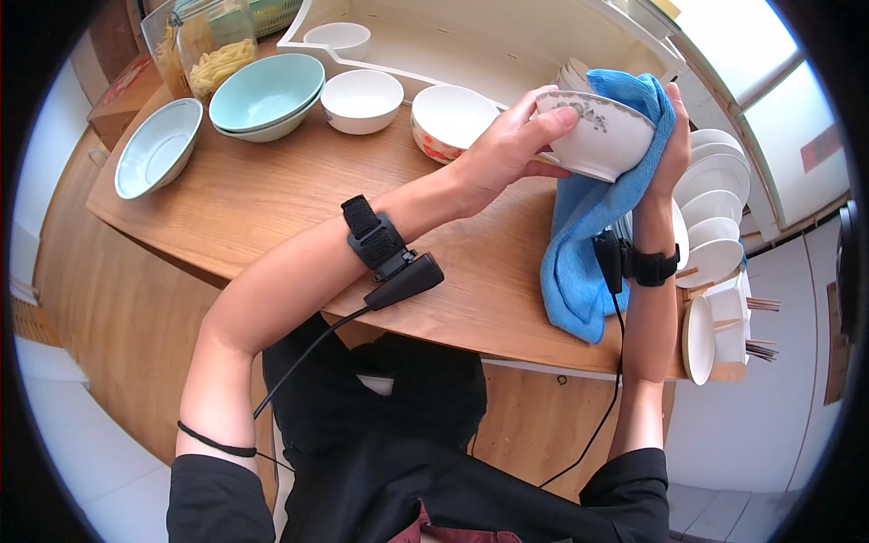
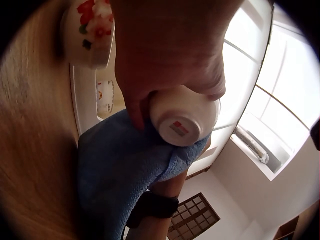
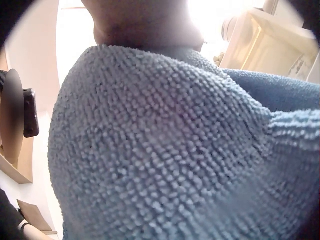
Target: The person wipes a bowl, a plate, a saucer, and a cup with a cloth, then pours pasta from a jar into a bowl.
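Observation:
A white bowl [image 1: 602, 136] with a grey floral pattern is held tilted above the right part of the table. The left hand [image 1: 511, 149] grips its left side, thumb on the outer wall. Against the bowl's right side, the right hand [image 1: 670, 149] holds a blue cloth [image 1: 579, 253] that hangs down to the table. In the left wrist view the bowl's base [image 2: 179, 129] shows a red mark, with the left hand [image 2: 172, 65] over the bowl. The cloth [image 3: 160, 140] fills most of the right wrist view and hides the right fingers.
Several bowls stand along the table's back, among them a green pair [image 1: 267, 95], a white one [image 1: 362, 101] and a red-patterned one [image 1: 448, 122]. Glass jars [image 1: 217, 63] of pasta are at the back left. Upright plates [image 1: 715, 181] line the right side beside a chopstick holder [image 1: 729, 317].

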`<state>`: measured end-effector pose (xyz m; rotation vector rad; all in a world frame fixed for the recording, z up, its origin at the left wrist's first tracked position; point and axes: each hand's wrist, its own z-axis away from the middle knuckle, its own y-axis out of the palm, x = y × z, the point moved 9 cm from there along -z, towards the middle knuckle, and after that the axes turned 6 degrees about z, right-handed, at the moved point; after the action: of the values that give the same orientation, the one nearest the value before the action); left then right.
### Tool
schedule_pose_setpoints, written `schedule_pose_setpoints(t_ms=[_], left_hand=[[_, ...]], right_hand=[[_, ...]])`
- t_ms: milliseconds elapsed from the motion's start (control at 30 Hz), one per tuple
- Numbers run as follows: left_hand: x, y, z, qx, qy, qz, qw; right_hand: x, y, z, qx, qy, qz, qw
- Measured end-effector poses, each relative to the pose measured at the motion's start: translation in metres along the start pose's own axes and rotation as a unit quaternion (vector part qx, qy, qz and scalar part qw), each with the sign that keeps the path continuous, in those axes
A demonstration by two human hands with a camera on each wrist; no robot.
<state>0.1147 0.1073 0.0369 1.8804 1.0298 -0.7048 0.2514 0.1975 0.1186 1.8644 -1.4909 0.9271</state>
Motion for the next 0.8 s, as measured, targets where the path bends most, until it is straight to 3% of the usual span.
schedule_pose_setpoints(t_ms=[67, 233, 433, 800], left_hand=[[-0.004, 0.003, 0.001, 0.002, 0.002, -0.006, 1.000], [-0.006, 0.004, 0.002, 0.004, -0.004, -0.007, 1.000], [0.013, 0.000, 0.003, -0.022, -0.073, 0.073, 0.994], [0.027, -0.012, 0.003, -0.048, -0.093, -0.026, 0.994]], right_hand=[[-0.001, -0.004, -0.001, -0.005, -0.001, 0.022, 1.000], [-0.006, 0.005, -0.007, 0.083, 0.007, -0.002, 0.997], [0.016, 0.024, 0.006, 0.067, -0.050, 0.102, 0.991], [0.030, 0.050, 0.025, 0.131, -0.128, 0.210, 0.960]])
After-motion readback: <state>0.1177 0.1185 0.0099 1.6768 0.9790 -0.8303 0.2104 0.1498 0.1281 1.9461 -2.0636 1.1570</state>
